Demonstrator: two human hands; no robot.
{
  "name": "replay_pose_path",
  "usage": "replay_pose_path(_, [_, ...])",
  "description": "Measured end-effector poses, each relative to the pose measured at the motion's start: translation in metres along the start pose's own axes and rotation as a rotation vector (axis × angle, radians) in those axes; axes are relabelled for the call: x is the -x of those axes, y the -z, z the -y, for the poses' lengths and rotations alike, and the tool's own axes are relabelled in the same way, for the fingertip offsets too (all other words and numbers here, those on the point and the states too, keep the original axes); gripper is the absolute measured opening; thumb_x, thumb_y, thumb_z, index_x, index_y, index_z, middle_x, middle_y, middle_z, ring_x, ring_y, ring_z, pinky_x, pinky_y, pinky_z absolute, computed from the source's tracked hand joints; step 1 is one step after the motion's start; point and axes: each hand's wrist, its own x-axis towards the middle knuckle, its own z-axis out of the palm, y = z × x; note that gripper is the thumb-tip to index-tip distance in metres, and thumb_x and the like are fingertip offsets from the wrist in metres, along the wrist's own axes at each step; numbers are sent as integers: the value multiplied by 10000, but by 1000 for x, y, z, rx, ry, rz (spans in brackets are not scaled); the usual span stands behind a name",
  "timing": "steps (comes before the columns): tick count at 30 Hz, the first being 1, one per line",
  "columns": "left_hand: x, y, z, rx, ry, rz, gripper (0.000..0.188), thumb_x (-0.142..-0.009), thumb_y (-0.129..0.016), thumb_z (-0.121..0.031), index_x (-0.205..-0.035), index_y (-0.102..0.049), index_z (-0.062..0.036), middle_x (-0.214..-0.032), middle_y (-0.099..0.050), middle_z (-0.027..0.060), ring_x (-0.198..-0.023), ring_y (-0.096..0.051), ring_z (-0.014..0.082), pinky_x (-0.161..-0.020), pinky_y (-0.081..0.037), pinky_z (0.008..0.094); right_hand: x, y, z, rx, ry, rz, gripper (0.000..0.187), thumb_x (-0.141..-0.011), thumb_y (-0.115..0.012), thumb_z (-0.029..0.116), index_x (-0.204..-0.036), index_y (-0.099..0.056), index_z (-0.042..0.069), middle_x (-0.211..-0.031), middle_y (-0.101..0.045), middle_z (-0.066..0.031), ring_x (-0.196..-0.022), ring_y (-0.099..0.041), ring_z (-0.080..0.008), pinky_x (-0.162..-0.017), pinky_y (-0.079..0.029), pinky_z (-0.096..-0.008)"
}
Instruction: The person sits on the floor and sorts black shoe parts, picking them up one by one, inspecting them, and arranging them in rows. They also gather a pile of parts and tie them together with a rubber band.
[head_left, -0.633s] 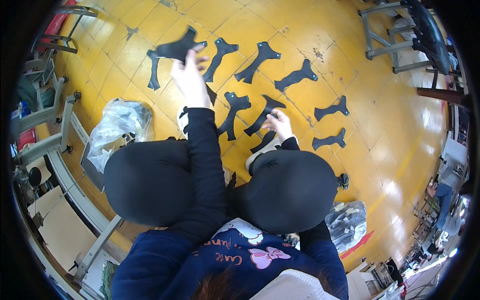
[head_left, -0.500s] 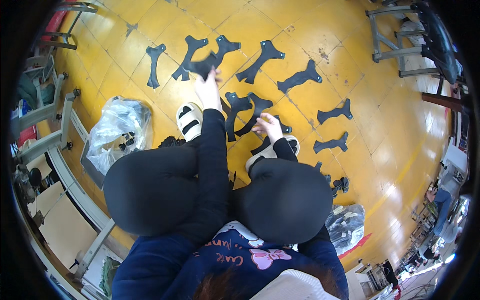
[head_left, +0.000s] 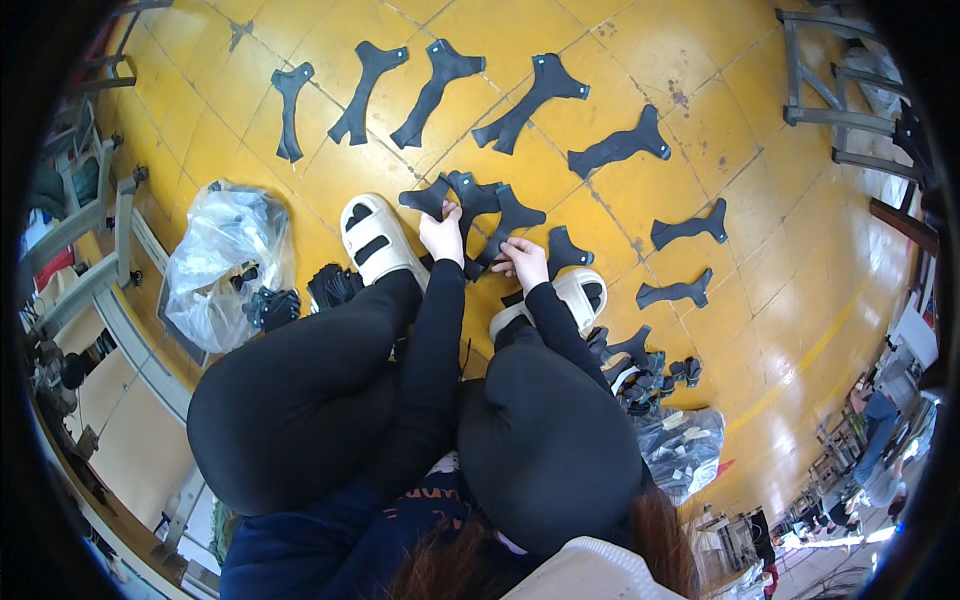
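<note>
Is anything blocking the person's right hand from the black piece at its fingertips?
Nothing visible: the right hand appears to touch the black piece. The right cream sandal sits under the right forearm, not between them.

Right hand (head_left: 523, 258) partly hides — one black piece (head_left: 517, 213).

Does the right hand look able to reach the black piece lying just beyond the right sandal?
Probably yes: the right hand is close beside that black piece, and nothing visible stands between them. However, it seems occupied at a neighbouring piece.
</note>
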Motion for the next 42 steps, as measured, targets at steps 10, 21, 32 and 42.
replay_pose_path(10, [5,0,10,-28,-69,52,276,-675,-703,112,-896,-553,43,-881,-634,99,-797,-615,140,-740,-509,278,6,7,5,59,58,-47,309,-870,-600,137,-1141,-512,18,-758,-646,-100,-541,-639,-152,-433,-406,-200])
replay_pose_path(21, [-6,0,-33,255,48,74,212,-711,-671,94,-870,-576,-10,-839,-604,37,-748,-574,114,-697,-470,249,16,6,14,-72,323,-204,312,-873,-595,88,-1157,-475,46,-661,-584,-42,-467,-558,-103,-427,-358,-199])
replay_pose_path(32, [-33,12,-127,456,-206,-253,135,-758,-656,27,-814,-567,-58,-734,-551,-21,-557,-409,44,-504,-309,213,1,-19,6,299,203,127,328,-881,-567,86,-1195,-477,52,-725,-627,-50,-580,-646,-132,-483,-445,-214])
replay_pose_path(42, [-36,31,-132,662,-164,-646,101,-769,-634,17,-762,-582,-69,-585,-421,-50,-473,-318,51,-454,-268,228,-1,-24,3,193,133,161,387,-876,-572,89,-1239,-443,49,-775,-641,-108,-615,-667,-165,-500,-474,-229])
